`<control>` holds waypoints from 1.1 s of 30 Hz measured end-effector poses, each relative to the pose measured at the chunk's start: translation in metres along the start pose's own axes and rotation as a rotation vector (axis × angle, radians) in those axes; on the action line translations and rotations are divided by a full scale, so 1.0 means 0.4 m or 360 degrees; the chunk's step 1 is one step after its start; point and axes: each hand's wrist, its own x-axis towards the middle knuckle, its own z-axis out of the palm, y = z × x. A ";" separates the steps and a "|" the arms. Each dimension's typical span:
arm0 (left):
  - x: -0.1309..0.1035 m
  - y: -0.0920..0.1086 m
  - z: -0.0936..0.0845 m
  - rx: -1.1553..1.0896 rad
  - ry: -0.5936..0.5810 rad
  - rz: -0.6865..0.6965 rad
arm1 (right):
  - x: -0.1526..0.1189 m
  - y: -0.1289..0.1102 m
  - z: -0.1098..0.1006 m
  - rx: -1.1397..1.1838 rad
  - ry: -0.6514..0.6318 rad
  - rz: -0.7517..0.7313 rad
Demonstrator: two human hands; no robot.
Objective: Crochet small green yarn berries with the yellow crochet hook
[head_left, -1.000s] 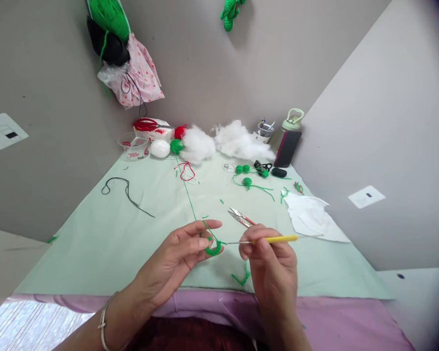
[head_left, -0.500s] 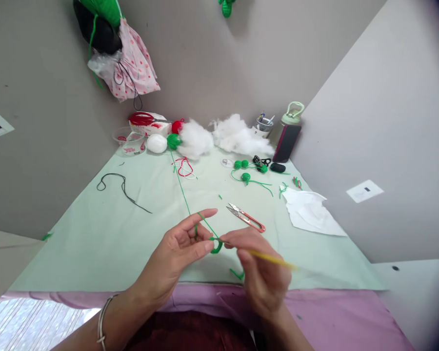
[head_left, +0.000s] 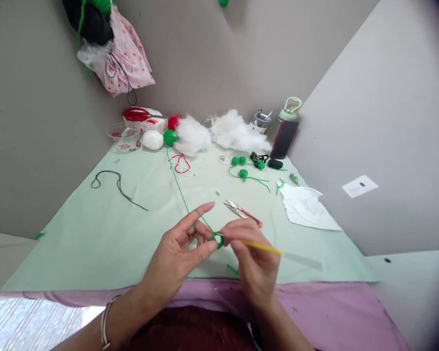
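Left hand [head_left: 176, 249] pinches yarn ring [head_left: 221, 241] | right hand [head_left: 256, 261] grasps hook [head_left: 264, 247] | ring likely soft, light; hold left rim

- A small curved ring of crocheted yarn [head_left: 221, 241] is all green.
- The slender hook handle [head_left: 263, 247] is of yellow colour.
- The flat cloth surface [head_left: 95, 243] is plain pale green; along its front edge, the fabric [head_left: 336, 307] is lilac.
- One hanging cloth bag [head_left: 129, 51] is pink, with red dots.
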 end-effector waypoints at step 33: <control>0.011 0.018 -0.006 -0.0313 -0.0124 -0.0365 | -0.024 -0.020 -0.035 -0.0504 -0.0298 -0.0391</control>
